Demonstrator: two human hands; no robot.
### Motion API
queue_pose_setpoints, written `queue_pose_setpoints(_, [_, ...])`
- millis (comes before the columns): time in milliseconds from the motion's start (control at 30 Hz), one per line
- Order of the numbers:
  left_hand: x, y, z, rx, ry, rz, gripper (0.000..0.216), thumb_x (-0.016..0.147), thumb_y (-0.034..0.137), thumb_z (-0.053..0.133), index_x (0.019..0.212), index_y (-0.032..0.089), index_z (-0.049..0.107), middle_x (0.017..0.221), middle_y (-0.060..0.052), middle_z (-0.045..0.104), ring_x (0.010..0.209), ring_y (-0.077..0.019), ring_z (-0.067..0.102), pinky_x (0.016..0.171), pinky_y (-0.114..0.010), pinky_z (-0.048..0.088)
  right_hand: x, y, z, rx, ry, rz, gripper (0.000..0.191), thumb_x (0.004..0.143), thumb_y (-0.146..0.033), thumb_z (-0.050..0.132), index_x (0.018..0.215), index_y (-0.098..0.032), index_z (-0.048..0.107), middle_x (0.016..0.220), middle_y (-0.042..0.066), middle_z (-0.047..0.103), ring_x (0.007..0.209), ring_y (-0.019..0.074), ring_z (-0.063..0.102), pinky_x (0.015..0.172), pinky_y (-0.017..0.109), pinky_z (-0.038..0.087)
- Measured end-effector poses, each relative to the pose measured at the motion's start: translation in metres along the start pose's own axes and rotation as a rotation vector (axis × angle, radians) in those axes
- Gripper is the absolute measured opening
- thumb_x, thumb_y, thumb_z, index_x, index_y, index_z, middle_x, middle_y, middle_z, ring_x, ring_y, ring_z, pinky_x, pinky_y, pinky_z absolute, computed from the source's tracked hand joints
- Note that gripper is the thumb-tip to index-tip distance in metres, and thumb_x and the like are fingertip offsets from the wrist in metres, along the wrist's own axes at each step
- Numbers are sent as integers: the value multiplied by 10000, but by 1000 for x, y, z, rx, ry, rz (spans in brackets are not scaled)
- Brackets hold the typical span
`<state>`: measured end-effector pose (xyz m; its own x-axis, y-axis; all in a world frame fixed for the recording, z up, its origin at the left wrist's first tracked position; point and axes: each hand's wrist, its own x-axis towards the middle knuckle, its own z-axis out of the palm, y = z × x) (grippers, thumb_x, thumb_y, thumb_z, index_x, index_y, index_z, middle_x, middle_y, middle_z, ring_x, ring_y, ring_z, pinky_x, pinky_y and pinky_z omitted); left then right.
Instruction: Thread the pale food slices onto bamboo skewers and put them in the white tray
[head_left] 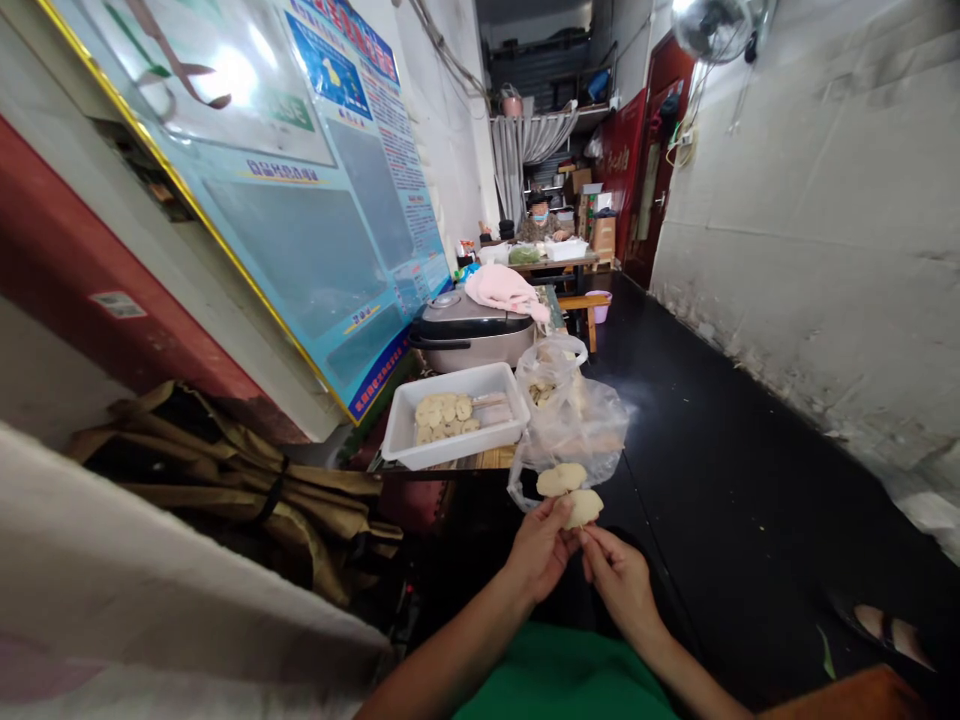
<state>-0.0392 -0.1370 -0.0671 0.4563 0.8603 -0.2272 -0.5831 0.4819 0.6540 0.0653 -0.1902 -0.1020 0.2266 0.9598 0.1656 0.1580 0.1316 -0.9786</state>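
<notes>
My left hand [538, 552] is closed on a pale potato slice [583, 508], with the thumb on its near edge. A second pale slice [561, 478] sits just beyond it, seemingly on the same thin stick. At the lower edge of the nearer slice, my right hand [616, 578] pinches the end of that thin skewer. Right beyond my hands, a clear plastic bag [600, 425] lies open with more pale slices inside. To its left is a white tray [431, 455] holding several slices [444, 412] on skewers [491, 400].
Behind the tray stands a large lidded cooker [476, 345] with a pink cloth [502, 288] on top. Farther back, a person [541, 222] sits at a table with a white container [566, 250]. A poster board [322, 220] leans at left. Folded brown canvas [247, 490] is below it.
</notes>
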Motion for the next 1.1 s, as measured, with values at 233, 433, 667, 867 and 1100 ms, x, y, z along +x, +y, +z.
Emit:
queue_pose_setpoints(233, [0,6,5,-2,78,36,396,731,365,697,1023,114,608,898,-101,683,738,-179,657,634,-267,514,-4,3,0,-1,-8,11,370,871,-429,492,868,-114,687,481,-50,444,459,119,428,476,224,347])
queue_pose_setpoints(433, [2,11,3,-24,71,76,439,763,434,643,1044,98,620,931,-127,675,818,-213,650,697,-306,517,-8,5,1,-1,-37,45,392,873,-436,488,917,-104,691,483,-50,439,460,117,421,466,223,332])
queue_pose_setpoints(667, [3,16,-1,24,87,96,409,720,367,701,1048,135,627,968,-111,679,849,-219,652,727,-317,519,-9,1,0,-20,-73,16,393,879,-419,477,911,-95,697,474,-58,415,447,110,397,464,225,325])
queue_pose_setpoints(867, [0,19,-1,64,140,115,383,689,332,731,987,103,656,939,-127,692,839,-213,657,725,-293,522,-9,-5,2,-22,-74,9,370,875,-392,486,909,-92,699,473,-57,422,436,106,399,454,221,336])
queue_pose_setpoints(1100, [0,20,1,20,141,93,355,709,317,719,981,99,652,935,-121,692,858,-209,656,752,-299,526,-8,-6,4,-35,-54,2,341,874,-365,495,911,-105,712,465,-59,428,428,98,400,448,211,347])
